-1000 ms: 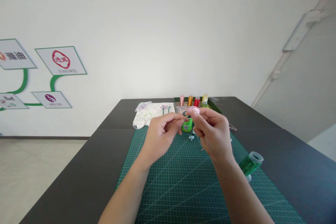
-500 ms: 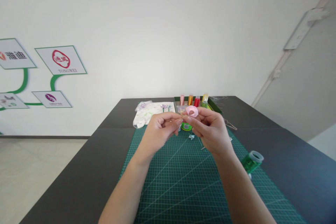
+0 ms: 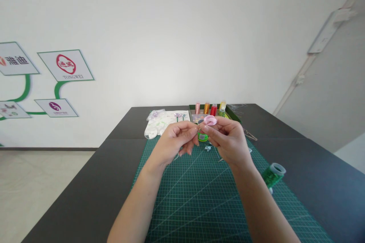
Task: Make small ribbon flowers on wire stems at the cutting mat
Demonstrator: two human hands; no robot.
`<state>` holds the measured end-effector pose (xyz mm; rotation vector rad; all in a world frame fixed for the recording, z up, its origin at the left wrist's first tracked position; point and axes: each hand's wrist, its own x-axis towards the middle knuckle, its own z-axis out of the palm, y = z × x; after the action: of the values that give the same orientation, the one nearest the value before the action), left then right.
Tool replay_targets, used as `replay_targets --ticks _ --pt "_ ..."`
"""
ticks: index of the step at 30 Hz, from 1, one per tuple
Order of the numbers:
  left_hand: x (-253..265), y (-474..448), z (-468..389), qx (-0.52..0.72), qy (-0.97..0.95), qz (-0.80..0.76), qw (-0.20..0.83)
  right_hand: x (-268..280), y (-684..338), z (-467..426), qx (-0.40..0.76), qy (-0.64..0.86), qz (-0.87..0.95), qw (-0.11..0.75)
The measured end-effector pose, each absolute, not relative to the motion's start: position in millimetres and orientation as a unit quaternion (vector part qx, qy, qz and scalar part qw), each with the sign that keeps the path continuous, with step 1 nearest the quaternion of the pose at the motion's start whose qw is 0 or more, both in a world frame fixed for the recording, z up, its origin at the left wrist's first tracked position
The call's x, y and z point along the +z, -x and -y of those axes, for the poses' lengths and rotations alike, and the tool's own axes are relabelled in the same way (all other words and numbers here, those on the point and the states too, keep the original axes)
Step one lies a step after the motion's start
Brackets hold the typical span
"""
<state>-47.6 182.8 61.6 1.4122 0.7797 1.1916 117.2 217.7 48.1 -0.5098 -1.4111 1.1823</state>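
Observation:
Before me, above the green cutting mat (image 3: 196,197), both hands meet at a small pink flower (image 3: 210,122) with rounded, curled petals. My right hand (image 3: 230,140) is closed, pinching the flower's base between thumb and fingertips. My left hand (image 3: 179,138) is closed too, its thumb and forefinger pressed on the thin stem end at the flower's left; its lower fingers hang loosely. Just behind the fingertips is a bright green round item with a label (image 3: 203,137). A small pale blue flower (image 3: 208,148) lies on the mat below the hands.
A green thread spool (image 3: 273,175) stands at the mat's right. At the back, a dark green tray (image 3: 235,114) holds several coloured spools, including a red one (image 3: 213,109). Left of it, a white sheet (image 3: 159,123) bears small stemmed flowers. A long metal tool (image 3: 250,135) lies right.
The pink flower has turned a little and shifted slightly right in my right hand. My left hand's lower fingers have loosened and dropped while its pinch stays at the stem.

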Motion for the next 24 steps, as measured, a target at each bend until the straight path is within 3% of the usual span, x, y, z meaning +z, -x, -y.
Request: replay_targets --ticks 4,12,14,19,24 --pt "59 48 -186 0.504 -0.59 -0.317 0.544 46 -118 -218 0.496 0.225 0.61 0.575" --pt "57 49 -187 0.483 -0.675 -0.308 0.464 48 -117 -217 0.495 0.218 0.592 0.597" --pt "58 54 -190 0.495 -0.702 -0.339 0.384 48 -119 -220 0.487 0.223 0.577 0.617" --pt "58 84 -199 0.574 -0.65 -0.494 0.057 41 -126 -246 0.439 0.237 0.492 0.713" --pt "55 103 -207 0.583 -0.608 -0.531 -0.086 30 -127 -269 0.419 0.231 0.452 0.753"
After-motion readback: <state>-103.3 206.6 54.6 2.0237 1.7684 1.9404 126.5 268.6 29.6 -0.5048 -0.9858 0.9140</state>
